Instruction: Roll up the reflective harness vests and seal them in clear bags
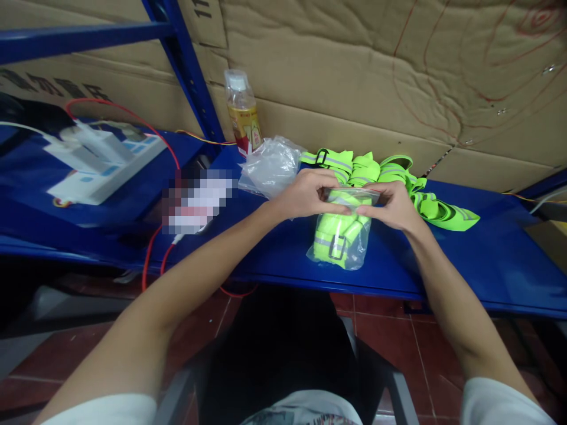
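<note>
A clear plastic zip bag (357, 251) holds a folded neon-yellow reflective strap (328, 227) with a grey stripe and a black buckle. My left hand (308, 193) pinches the bag's top edge from the left. On the other side, my right hand (392, 203) grips the same edge between thumb and fingers. The bag hangs over the front part of the blue shelf. Just behind my hands lie several more rolled neon reflective straps (365, 169), one with a black buckle. Left of them is a heap of clear plastic bags (272, 165).
A bottle with a yellow label (244, 121) stands at the back against cardboard (332, 77). On the left are a white power strip (101, 174) with plugs, a red cable (170, 150) and a blurred-out white item (199, 203). A blue post (190, 77) rises behind the blue shelf (465, 260).
</note>
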{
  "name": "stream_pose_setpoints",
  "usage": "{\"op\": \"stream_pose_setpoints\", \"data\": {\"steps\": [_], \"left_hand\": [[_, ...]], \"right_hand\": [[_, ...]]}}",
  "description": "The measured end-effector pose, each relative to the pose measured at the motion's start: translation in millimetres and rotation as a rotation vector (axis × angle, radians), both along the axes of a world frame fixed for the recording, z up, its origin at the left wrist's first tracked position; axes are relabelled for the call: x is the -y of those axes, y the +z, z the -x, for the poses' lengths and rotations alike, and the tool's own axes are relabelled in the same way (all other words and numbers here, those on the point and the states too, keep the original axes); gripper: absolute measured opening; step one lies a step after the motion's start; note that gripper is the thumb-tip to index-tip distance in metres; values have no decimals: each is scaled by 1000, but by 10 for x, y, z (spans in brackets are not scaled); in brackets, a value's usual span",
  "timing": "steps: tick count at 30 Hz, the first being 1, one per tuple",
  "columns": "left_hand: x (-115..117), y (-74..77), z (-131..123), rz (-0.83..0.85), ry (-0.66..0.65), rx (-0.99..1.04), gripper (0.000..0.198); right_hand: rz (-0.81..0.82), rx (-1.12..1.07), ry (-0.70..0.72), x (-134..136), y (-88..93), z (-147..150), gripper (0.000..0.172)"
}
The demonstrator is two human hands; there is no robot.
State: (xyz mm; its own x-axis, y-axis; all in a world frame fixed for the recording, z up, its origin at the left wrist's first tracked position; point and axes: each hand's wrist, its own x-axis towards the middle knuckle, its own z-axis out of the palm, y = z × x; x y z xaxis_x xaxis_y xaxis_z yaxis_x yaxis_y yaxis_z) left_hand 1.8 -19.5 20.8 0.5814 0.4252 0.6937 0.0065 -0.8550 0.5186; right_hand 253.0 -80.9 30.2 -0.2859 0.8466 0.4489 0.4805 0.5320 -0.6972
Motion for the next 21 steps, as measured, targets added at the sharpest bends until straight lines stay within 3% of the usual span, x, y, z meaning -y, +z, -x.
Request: {"op": "stream_pose_setpoints", "data": {"steps": [3,7,11,16,21], "left_hand": [[-28,-23,25,25,28,3,43],[-73,-18,76,71,28,-12,57],[-83,41,108,28,13,-72,49],[-34,122,124,-54,29,-58,49],[-12,122,124,-60,46,-77,51]], "right_hand": [[-38,9,-3,27,21,33,51],[-154,-2,-14,105,60,132,45],[-224,-5,-27,144,66,184,40],[-237,-51,-35,134,62,184,45],[-165,7,-39,125,77,129,38]]}}
